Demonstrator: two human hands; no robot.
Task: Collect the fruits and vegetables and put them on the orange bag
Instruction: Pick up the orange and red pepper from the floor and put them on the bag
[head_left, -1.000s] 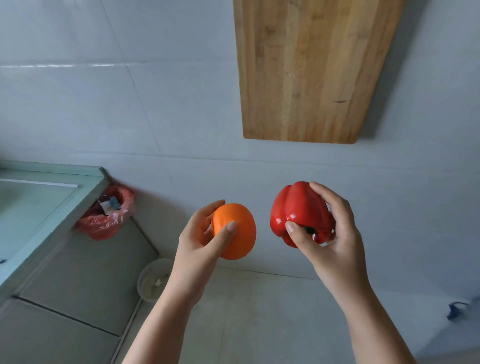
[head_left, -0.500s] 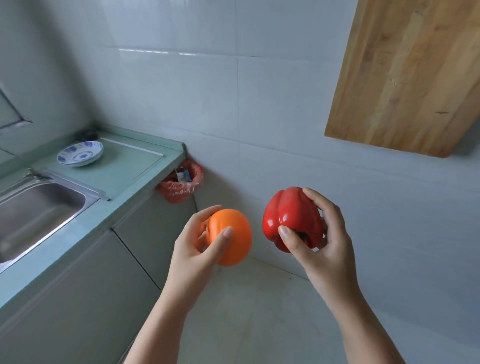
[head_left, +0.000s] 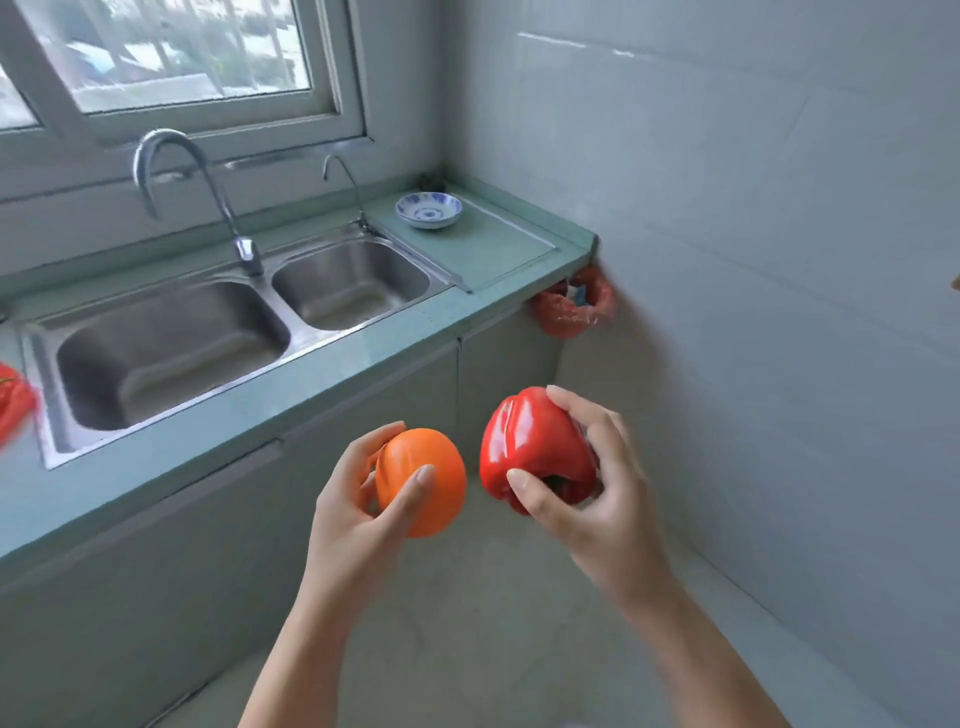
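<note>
Now, the left hand (head_left: 353, 519) gripped the orange fruit (head_left: 434, 467) while the right hand (head_left: 608, 512) clutched the red bell pepper (head_left: 524, 447). Both were held just apart, near the desk (head_left: 488, 254) front.

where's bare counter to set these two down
Best patch: the green countertop right of the steel double sink, between the blue-and-white bowl and the front edge. The strip in front of the sink is bare but narrow. The far left is crowded by a red-orange plastic bag. Left hand holds the round orange fruit, right hand the red bell pepper.
</note>
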